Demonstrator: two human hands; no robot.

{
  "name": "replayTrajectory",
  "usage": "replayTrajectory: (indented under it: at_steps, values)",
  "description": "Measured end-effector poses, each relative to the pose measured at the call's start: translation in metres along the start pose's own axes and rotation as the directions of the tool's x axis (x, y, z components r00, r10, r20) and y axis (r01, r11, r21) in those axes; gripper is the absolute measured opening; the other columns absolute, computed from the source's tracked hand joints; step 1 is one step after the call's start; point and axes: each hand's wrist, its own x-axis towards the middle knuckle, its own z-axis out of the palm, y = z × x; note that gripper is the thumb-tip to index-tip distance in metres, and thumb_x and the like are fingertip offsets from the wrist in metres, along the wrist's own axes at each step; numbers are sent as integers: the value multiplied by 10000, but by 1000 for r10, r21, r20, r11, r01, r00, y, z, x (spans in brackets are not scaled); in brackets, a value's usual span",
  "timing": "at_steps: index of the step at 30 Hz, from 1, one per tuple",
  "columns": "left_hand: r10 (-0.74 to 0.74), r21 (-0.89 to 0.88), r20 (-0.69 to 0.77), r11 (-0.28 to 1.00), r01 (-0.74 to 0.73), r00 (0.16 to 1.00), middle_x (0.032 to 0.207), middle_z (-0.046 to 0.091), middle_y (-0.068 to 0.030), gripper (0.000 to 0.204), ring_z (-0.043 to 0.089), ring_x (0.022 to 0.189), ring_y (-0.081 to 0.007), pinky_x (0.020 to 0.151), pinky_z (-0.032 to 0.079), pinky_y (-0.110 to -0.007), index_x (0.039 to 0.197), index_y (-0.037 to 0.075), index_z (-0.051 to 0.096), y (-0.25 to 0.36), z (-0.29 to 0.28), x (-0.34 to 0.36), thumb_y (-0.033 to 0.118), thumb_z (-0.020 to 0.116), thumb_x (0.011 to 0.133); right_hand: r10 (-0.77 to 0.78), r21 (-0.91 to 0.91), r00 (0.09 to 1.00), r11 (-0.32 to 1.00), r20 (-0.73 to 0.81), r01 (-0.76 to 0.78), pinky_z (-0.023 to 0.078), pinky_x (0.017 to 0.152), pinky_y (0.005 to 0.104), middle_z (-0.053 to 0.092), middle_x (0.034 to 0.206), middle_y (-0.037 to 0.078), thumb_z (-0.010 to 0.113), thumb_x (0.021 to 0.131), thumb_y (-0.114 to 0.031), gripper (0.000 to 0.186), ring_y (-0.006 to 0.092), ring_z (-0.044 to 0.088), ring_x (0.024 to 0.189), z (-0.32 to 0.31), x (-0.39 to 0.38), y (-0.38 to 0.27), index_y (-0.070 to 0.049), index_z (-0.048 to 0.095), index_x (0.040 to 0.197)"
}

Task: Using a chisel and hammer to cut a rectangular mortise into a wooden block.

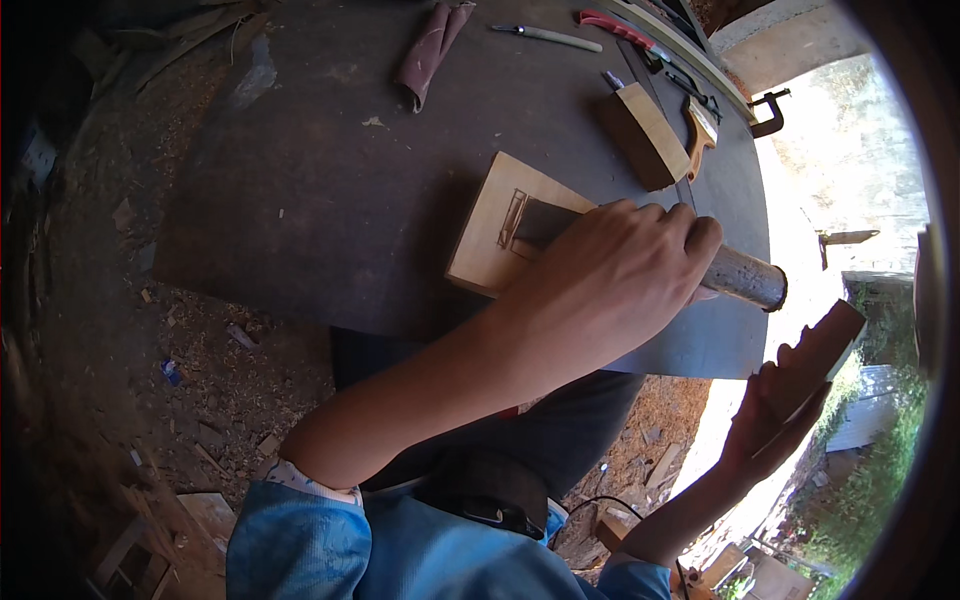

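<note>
My left hand (pixel 640 260) is wrapped round the wooden handle of a chisel (pixel 745 278), which slopes down to the left. Its wide flat blade meets a pale square wooden board (pixel 480 235) beside a narrow rectangular outline cut in the surface. The board lies near the table's front edge, partly covered by my hand and wrist. Out to the right, beyond the table edge, my right hand (pixel 775 415) grips a wooden block (pixel 820 350), raised behind the end of the chisel handle and apart from it.
On the dark table (pixel 300 200) lie rolled brown sandpaper (pixel 430 55), a slim pale-handled tool (pixel 555 38), a wooden block (pixel 645 135), a brush (pixel 700 140) and a red-handled tool (pixel 620 32). A clamp (pixel 770 112) grips the far right edge. Wood shavings litter the ground.
</note>
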Motion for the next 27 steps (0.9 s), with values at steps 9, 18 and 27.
replayTrajectory:
  at_steps: [9,18,27]
  values:
    - [-42,104,-12,994,43,999,894,604,-128,393,660,787,-215,755,565,-346,1083,-35,534,-1,0,-3,344,606,1005,30,-160,997,986,-69,-40,480,585,209,584,1046,133,483,1058,-409,560,147,575,758,13,10,7,-18,408,1452]
    - [-99,203,17,975,94,995,901,600,-116,400,639,778,-204,770,551,-341,1103,-38,555,0,-7,-7,342,617,994,158,7,975,987,153,-161,460,550,212,601,1012,127,437,1073,-390,565,133,547,713,21,15,11,2,388,1477]
    - [-89,284,-60,953,103,994,896,610,-97,406,604,804,-175,779,529,-315,1096,-41,582,-3,-8,-11,347,626,987,264,-19,905,962,334,-274,458,679,245,566,1087,141,494,1034,-335,584,149,530,850,15,24,20,44,393,1466]
